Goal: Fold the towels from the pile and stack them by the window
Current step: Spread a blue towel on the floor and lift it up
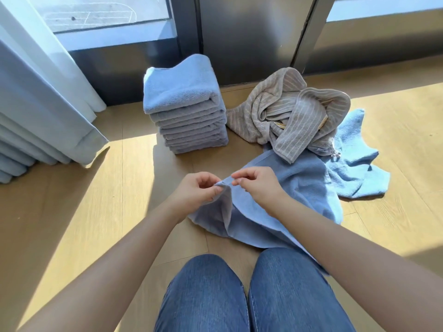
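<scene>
A blue towel (294, 188) lies crumpled on the wooden floor in front of my knees. My left hand (194, 190) pinches its near edge, lifting a fold of cloth. Just to the right, my right hand (256, 185) pinches the same edge. A stack of several folded blue towels (184, 104) stands by the window. To its right sits the unfolded pile: a beige striped towel (287, 116) on top and a lighter blue towel (354, 168) spread beside it.
White curtains (40, 92) hang at the left, down to the floor. The window frame and dark panels (239, 32) run along the back. My knees in blue jeans (239, 295) fill the bottom middle. Sunlit wooden floor (96, 212) lies to the left.
</scene>
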Demonstrator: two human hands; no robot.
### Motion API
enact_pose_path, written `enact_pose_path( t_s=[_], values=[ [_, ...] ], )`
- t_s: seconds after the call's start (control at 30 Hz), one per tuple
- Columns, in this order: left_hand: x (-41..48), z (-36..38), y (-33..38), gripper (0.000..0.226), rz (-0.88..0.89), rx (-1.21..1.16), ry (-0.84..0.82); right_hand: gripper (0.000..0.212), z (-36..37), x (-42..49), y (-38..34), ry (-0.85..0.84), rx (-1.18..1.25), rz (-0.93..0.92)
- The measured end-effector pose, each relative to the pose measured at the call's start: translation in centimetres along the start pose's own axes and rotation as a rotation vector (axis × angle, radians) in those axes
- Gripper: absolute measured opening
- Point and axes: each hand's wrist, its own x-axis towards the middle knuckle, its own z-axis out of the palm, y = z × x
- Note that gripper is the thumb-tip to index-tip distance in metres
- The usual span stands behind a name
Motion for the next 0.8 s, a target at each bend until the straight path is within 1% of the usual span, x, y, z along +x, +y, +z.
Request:
enact_pose_path(
  t_s=[0.07, 0.13, 0.23, 0.37, 0.43, 0.53, 0.57, 0.6, 0.63, 0.67, 0.73, 0.8],
  values=[
    [0.1, 0.1, -0.5, 0.013, -0.041, 0.012, 0.022, 0.023, 0.0, 0.4, 0.7, 0.029, -0.238, -0.029],
    [0.3, 0.1, -1.0, 0.015, -0.079, 0.040, 0.046, 0.026, -0.1, 0.9, 1.9, 0.001, -0.409, -0.003],
    [0.7, 0.0, -1.9, 0.015, -0.096, 0.110, 0.072, 0.025, 0.4, 1.5, 3.2, -0.063, -0.531, 0.026],
    [1.3, -0.6, -3.4, 0.014, -0.091, 0.188, 0.133, 0.021, 2.7, 2.6, 4.5, -0.168, -0.658, -0.007],
    [1.5, -0.8, -4.1, 0.017, -0.088, 0.239, 0.160, 0.016, 4.0, 2.8, 5.3, -0.228, -0.801, -0.046],
    [1.4, -1.0, -4.7, 0.013, -0.069, 0.245, 0.161, 0.038, 5.3, 2.4, 5.9, -0.260, -1.133, -0.108],
    [1.4, -1.1, -4.9, 0.012, -0.065, 0.254, 0.157, 0.039, 5.6, 2.4, 6.1, -0.244, -1.193, -0.136],
    [1.3, -1.2, -5.1, 0.012, -0.062, 0.267, 0.145, 0.035, 5.8, 2.3, 6.2, -0.222, -1.217, -0.159],
    [1.2, -1.2, -5.2, 0.012, -0.062, 0.275, 0.133, 0.030, 5.8, 2.4, 6.2, -0.196, -1.197, -0.171],
    [1.1, -1.2, -5.2, 0.011, -0.064, 0.270, 0.123, 0.026, 5.7, 2.5, 6.2, -0.154, -1.108, -0.167],
    [0.9, -1.2, -5.2, 0.008, -0.071, 0.216, 0.109, 0.023, 5.4, 2.6, 5.6, -0.070, -0.790, -0.098],
    [0.5, -1.1, -5.0, 0.012, -0.082, 0.147, 0.120, 0.021, 4.9, 2.1, 4.5, -0.047, -0.464, -0.043]
  ],
)
